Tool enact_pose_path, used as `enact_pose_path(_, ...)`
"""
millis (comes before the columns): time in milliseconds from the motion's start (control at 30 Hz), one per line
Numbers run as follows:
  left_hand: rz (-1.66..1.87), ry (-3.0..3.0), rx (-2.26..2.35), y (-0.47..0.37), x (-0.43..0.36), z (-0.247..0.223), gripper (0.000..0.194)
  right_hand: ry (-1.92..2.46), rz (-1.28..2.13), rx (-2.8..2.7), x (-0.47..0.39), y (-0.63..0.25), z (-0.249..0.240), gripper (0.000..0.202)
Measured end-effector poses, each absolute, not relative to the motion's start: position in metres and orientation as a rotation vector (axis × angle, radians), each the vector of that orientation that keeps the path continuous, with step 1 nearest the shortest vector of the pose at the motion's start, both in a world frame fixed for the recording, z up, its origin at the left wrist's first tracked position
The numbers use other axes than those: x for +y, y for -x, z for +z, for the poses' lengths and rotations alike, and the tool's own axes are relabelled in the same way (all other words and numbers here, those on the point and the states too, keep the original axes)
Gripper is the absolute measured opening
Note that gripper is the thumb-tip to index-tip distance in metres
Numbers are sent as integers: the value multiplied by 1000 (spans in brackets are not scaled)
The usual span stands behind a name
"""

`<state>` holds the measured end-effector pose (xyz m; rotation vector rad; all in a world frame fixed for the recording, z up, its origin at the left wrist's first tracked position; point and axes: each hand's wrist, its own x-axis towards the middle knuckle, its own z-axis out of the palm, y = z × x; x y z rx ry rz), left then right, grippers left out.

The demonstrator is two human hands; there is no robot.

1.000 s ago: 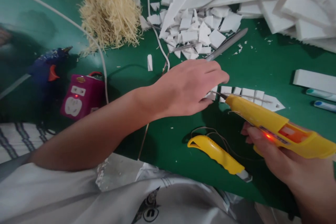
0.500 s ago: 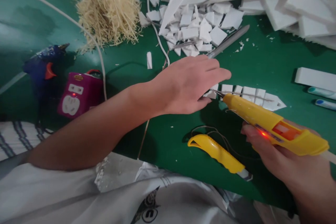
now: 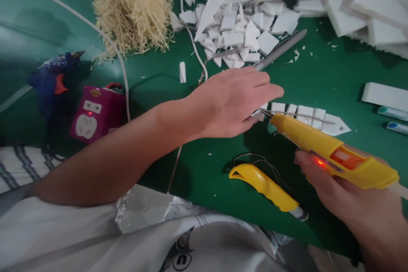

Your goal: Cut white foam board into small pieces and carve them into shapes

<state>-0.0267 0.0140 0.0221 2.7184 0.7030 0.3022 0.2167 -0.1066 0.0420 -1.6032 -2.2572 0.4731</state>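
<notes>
From where I stand, the person's right hand [image 3: 347,195] is wrapped around the handle of a yellow glue gun [image 3: 302,136], its thumb along the side near a glowing red light. The gun slants across the green counter [image 3: 334,68], its thin metal tip pointing at a small white piece [image 3: 260,116] beside the left hand; I can't make out whether the tip touches it.

The left hand [image 3: 234,102] is palm down, fingers bent and part-way open, index finger reaching over that piece and thumb just beside it. The palm side is hidden, so I cannot tell whether the piece is pinched.

To the right of this piece runs a row of white blocks [image 3: 304,114], set with narrow gaps and ending in a pointed one; a thin strand lies along their tops, and the gun's nose overlaps part of the row from here.

Nearer the person, a yellow cutter [image 3: 264,185] lies beside a loop of thin cord. Beyond the left hand is a heap of white scraps [image 3: 234,38], with a grey blade [image 3: 282,50] against it. Over to the left are a heap of pale straw [image 3: 134,10], a magenta socket box [image 3: 97,112] and a blue glue gun [image 3: 49,77].
</notes>
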Motion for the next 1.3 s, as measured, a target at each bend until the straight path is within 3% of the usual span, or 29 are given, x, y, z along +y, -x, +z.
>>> enact_pose_path(967, 316, -2699, 727, 26, 13, 22, 38, 2061, 564, -1810, -121, -183, 56, 23)
enact_pose_path(1300, 305, -2701, 736, 26, 13, 23, 39, 2026, 500, -1784, -125, -193, 45, 46)
